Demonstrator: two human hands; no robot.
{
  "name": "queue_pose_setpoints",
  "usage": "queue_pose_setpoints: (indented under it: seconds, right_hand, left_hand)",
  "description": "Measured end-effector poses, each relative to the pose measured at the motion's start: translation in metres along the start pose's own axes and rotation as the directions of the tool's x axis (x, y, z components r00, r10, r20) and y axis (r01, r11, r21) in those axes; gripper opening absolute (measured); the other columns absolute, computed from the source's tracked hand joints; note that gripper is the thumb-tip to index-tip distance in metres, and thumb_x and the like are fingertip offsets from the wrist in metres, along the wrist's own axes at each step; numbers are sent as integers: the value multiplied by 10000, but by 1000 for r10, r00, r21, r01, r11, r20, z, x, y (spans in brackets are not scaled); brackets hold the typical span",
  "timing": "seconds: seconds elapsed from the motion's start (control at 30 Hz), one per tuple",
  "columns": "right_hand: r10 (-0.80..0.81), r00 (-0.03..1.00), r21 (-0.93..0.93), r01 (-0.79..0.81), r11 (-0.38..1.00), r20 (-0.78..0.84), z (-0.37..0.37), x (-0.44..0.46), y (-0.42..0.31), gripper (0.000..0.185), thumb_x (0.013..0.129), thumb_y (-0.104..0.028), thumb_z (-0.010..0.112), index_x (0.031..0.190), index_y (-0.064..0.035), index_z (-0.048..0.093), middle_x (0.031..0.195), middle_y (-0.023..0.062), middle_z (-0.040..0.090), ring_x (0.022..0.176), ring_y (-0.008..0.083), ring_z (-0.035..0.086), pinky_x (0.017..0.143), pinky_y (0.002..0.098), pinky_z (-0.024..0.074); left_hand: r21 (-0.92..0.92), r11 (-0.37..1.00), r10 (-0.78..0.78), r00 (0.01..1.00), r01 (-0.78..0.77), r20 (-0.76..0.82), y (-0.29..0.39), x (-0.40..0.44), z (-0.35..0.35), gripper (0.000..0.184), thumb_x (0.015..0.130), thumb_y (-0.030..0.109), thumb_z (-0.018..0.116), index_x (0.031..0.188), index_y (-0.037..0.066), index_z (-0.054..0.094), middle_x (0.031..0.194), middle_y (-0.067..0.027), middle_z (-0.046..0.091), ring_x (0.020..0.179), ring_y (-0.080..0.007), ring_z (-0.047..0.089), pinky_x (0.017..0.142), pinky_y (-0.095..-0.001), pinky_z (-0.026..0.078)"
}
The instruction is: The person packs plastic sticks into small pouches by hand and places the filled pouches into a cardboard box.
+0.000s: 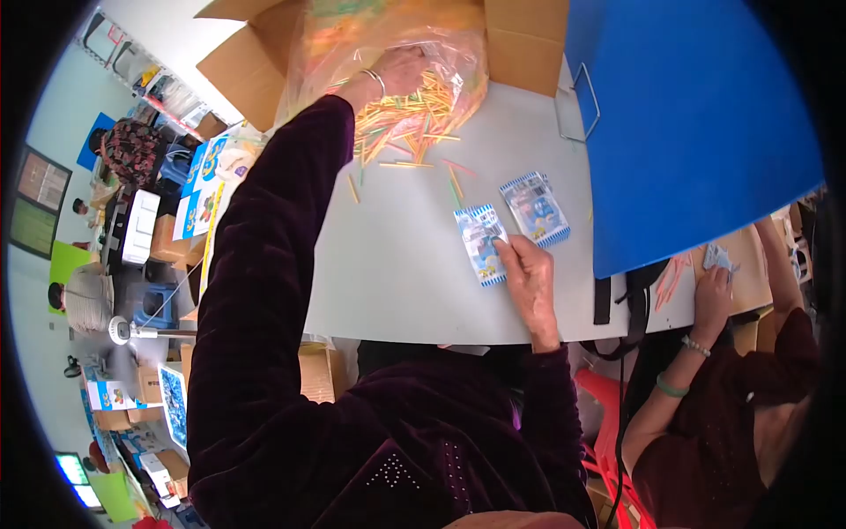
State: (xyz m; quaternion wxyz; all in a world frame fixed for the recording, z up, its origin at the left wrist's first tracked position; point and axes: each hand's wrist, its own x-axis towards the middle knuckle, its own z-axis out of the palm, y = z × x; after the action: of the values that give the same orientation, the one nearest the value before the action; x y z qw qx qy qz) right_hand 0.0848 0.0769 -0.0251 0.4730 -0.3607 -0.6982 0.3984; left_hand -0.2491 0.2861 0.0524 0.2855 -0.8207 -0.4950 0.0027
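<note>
My left hand (401,70), with a bracelet at the wrist, reaches into a heap of thin yellow, pink and green sticks (401,119). The heap spills from a clear plastic bag (471,75); my left fingers are partly hidden there, so their grip is unclear. Between thumb and fingers, my right hand (529,278) pinches a small blue-and-white printed packet (480,251) by its right side. Just beyond it lies a short stack of similar packets (536,210). A few loose sticks (405,164) are scattered on the table in front of the heap.
An open cardboard box (526,44) stands at the back of the white table (388,273). A blue panel (696,132) borders the right side, with a wire stand (579,106) beside it. Beyond it, a co-worker's hand (714,295) holds a packet near pink sticks (673,280).
</note>
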Motion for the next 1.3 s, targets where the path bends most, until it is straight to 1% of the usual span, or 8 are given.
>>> queue_pose_setpoints:
  seconds: [0.07, 0.17, 0.2, 0.33, 0.47, 0.7, 0.9, 1.3]
  right_hand:
    - [-21, 999, -3, 21, 1000, 29, 1, -3, 2, 104, 841, -42, 579, 806, 51, 548, 580, 39, 409, 553, 76, 339, 486, 233, 313]
    - [-28, 1000, -120, 29, 992, 12, -1, -3, 3, 99, 817, -51, 587, 753, 19, 558, 613, 146, 505, 510, 262, 480, 490, 321, 375]
    - [-20, 1000, -133, 21, 991, 3, -7, -7, 3, 99, 817, -51, 587, 753, 19, 558, 613, 146, 505, 510, 262, 480, 490, 321, 375]
    - [80, 997, -49, -80, 996, -9, 0, -5, -3, 96, 820, -54, 589, 764, 18, 562, 631, 153, 518, 523, 242, 495, 502, 315, 387]
    - [-23, 999, -58, 22, 998, -29, 2, -4, 1, 95, 832, -33, 592, 778, 36, 554, 570, 33, 405, 548, 80, 345, 480, 241, 328]
    - [-158, 987, -204, 148, 968, -33, 19, -11, 34, 55, 796, -82, 572, 773, -34, 561, 711, 146, 522, 672, 316, 545, 568, 395, 425]
    - [-72, 995, -125, 63, 990, -67, 7, -11, 9, 139, 826, -142, 560, 745, -32, 533, 716, 154, 552, 718, 348, 556, 594, 430, 434]
    - [-93, 994, -230, 79, 970, -51, 36, -13, 29, 80, 737, -121, 543, 716, -54, 505, 716, 131, 541, 724, 328, 548, 588, 435, 435]
  left_hand:
    - [200, 976, -22, 867, -90, 498, -28, -4, -22, 354, 751, 120, 506, 1094, 59, 567, 1113, -134, 568, 1002, -290, 543, 901, -370, 423]
    - [-265, 964, 64, 991, -31, 119, -80, -25, -34, 200, 832, 79, 427, 970, 31, 563, 820, -205, 558, 757, -277, 572, 707, -362, 474]
    - [-42, 998, 66, 879, -53, 473, -74, -13, -50, 140, 820, 78, 433, 808, 13, 557, 755, -179, 549, 711, -249, 564, 677, -358, 468]
    - [-16, 949, 273, 791, -316, 548, -93, -41, -3, 149, 757, 45, 462, 645, 9, 553, 686, -133, 576, 703, -254, 574, 653, -354, 464]
    - [278, 938, -31, 749, -206, 662, -96, -89, 80, 89, 779, 66, 468, 851, 25, 500, 799, -119, 566, 786, -247, 564, 704, -358, 456]
    - [505, 858, -104, 934, -89, 341, -200, -265, 222, 403, 818, 102, 479, 1212, 54, 408, 997, -95, 549, 929, -234, 547, 794, -366, 441]
    - [381, 857, -461, 848, 348, 261, -152, -142, 189, 392, 838, 117, 462, 1224, 51, 439, 1228, -108, 491, 1139, -261, 464, 956, -428, 349]
    - [573, 769, -513, 807, 283, 291, -108, -60, 165, 325, 906, 181, 395, 1203, 58, 450, 1184, -60, 505, 1085, -199, 486, 911, -340, 385]
